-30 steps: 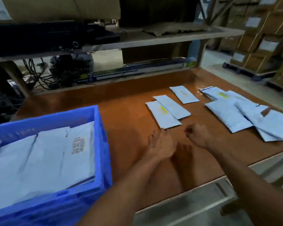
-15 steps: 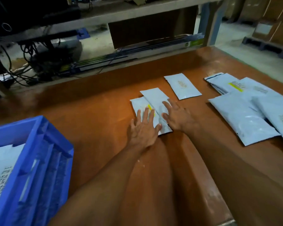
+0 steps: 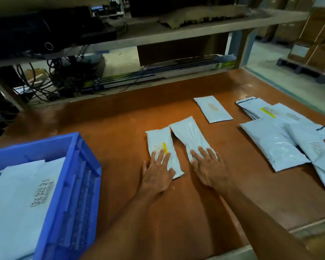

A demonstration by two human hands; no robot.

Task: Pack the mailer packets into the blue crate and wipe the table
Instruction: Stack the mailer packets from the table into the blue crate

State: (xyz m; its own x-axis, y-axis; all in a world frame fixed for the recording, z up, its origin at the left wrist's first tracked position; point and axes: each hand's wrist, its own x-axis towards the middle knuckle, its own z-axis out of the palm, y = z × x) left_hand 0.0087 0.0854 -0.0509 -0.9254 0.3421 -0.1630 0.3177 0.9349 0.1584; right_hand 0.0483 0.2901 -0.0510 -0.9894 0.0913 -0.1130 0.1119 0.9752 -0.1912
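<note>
Two white mailer packets lie side by side in the middle of the brown table (image 3: 120, 132). My left hand (image 3: 158, 173) lies flat, fingers spread, on the near end of the left packet (image 3: 159, 139), which has a yellow stripe. My right hand (image 3: 208, 167) lies flat on the near end of the right packet (image 3: 189, 134). Neither hand grips anything. A third packet (image 3: 212, 108) lies further back. Several more packets (image 3: 278, 141) are piled at the right. The blue crate (image 3: 77, 177) stands at the near left with white packets (image 3: 21, 199) inside.
A low shelf (image 3: 176, 32) runs above the table's far edge, with cables (image 3: 51, 79) and dark equipment under it at the left. Cardboard boxes (image 3: 319, 53) stand on the floor at the far right. The table's front edge (image 3: 251, 248) is close to me.
Both hands reached forward and landed flat on the two middle packets. The packets, which overlapped before, now lie apart side by side.
</note>
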